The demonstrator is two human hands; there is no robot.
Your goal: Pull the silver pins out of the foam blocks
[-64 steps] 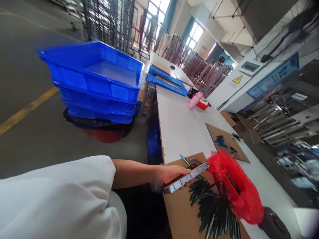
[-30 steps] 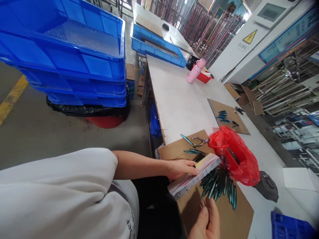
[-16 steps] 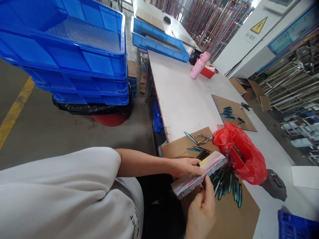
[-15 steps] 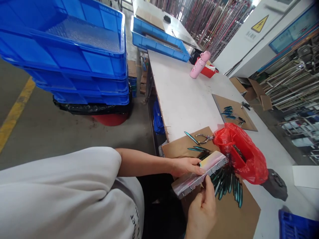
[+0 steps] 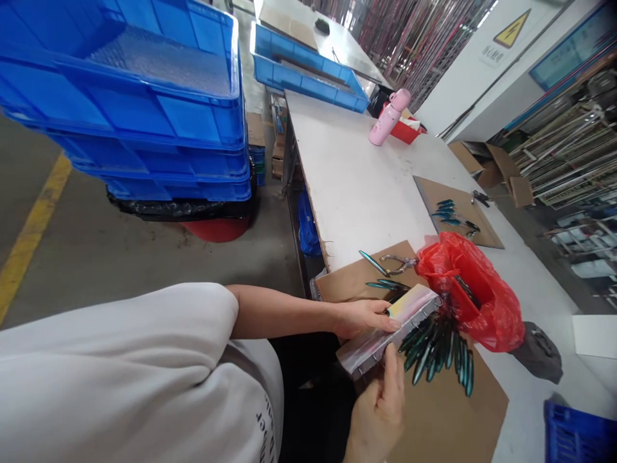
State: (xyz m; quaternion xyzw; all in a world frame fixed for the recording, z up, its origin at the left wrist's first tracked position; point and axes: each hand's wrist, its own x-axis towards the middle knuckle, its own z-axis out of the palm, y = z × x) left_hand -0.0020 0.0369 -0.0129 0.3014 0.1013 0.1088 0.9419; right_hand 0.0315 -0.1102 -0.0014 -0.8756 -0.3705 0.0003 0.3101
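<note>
My left hand (image 5: pixel 362 319) grips a long block (image 5: pixel 415 305) with a shiny yellow and pink face, thumb laid across the top. A row of small metal pins or wire loops runs along the block's grey edge. At that edge is my right hand (image 5: pixel 378 415), its fingers closed together and their tips touching the block; anything pinched there is too small to make out. Beyond the block lies a fan of slim, glossy teal pieces (image 5: pixel 436 347) on brown cardboard (image 5: pixel 453 421). Pliers (image 5: pixel 399 263) rest beside a single teal piece (image 5: pixel 371 262).
An open red plastic bag (image 5: pixel 496 315) stands right of the block, a dark cloth-like bundle (image 5: pixel 537 354) beside it. Farther along the white table (image 5: pixel 347 173) are a second board (image 5: pixel 446 193) with teal pieces and a pink bottle (image 5: pixel 389 119). Stacked blue crates (image 5: pixel 159 119) stand left.
My right hand has slid left along the block's edge, towards its near end. My left hand keeps its grip on the block. The whole view has shifted slightly.
</note>
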